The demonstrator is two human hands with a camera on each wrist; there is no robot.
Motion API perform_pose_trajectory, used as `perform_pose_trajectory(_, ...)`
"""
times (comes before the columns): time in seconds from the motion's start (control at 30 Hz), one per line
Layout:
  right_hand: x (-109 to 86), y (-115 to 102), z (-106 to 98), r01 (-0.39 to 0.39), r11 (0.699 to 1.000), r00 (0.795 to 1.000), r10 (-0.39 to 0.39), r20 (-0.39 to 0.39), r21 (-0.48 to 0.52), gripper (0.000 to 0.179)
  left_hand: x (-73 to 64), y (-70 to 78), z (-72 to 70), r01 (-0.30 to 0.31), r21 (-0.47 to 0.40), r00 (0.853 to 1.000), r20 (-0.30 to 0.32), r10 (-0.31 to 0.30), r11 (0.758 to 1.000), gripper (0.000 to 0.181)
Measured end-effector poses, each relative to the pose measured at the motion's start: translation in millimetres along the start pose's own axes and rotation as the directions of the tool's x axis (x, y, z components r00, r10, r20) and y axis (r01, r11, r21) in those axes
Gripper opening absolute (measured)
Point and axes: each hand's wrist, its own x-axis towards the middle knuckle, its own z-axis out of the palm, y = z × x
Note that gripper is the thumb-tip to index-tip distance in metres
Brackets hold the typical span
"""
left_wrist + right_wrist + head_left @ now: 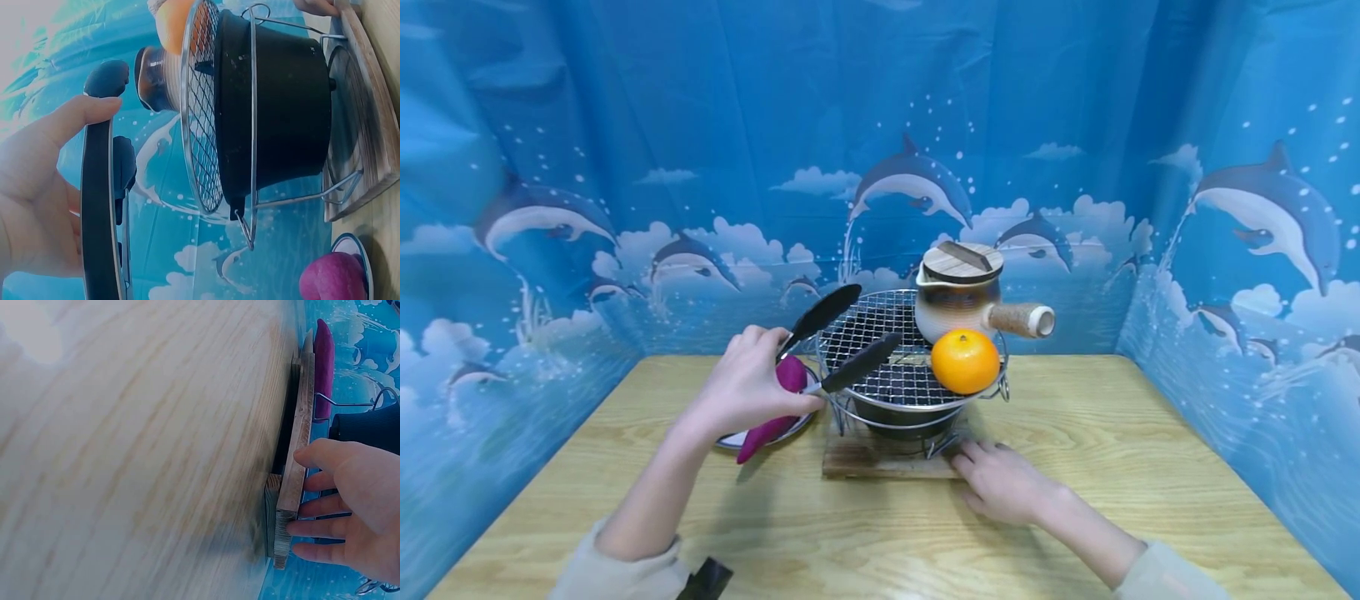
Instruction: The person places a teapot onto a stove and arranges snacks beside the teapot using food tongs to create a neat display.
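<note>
My left hand [741, 387] holds a pair of food tongs [862, 363], their black tips spread apart at the left side of the wire grill mesh [880, 321]. In the left wrist view the thumb lies along a black arm of the tongs [97, 206]. My right hand [1003, 483] touches the front right corner of the wooden board [887, 467]; the thumb is at its front edge and the loosely extended fingers are at its end [282, 537]. On that board stands the black grill pot [906, 421] in a wire stand. An orange [966, 362] sits on the mesh.
A side-handled teapot [951, 308] with a wooden lid stands on the mesh behind the orange. Left of the grill, purple sweet potatoes [767, 437] lie on a plate [728, 442], partly behind my left hand. A blue dolphin curtain [775, 125] encloses the wooden table [865, 542].
</note>
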Motion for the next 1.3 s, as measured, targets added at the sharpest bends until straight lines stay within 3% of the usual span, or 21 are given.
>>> perform_pose_trajectory(0.57, 0.7, 1, 0, -0.005, 1.000, 1.000, 0.005, 0.015, -0.003, 0.039, 0.8, -20.8, -5.6, 0.069, -0.034, 0.998, 0.010, -0.069, 0.997, 0.100)
perform_pose_trajectory(0.8, 0.7, 0, 2, -0.002, 1.000, 1.000, 0.002, -0.015, -0.003, 0.037, 2.1, -29.8, -7.7, 0.085, -0.041, 0.996, 0.003, -0.085, 0.996, 0.101)
perform_pose_trajectory(1.3, -0.5, 0, 3, 0.002, 1.000, 1.000, -0.002, -0.022, 0.003, 0.036, 6.4, -59.4, -4.4, 0.146, -0.042, 0.989, -0.001, -0.147, 0.988, 0.098)
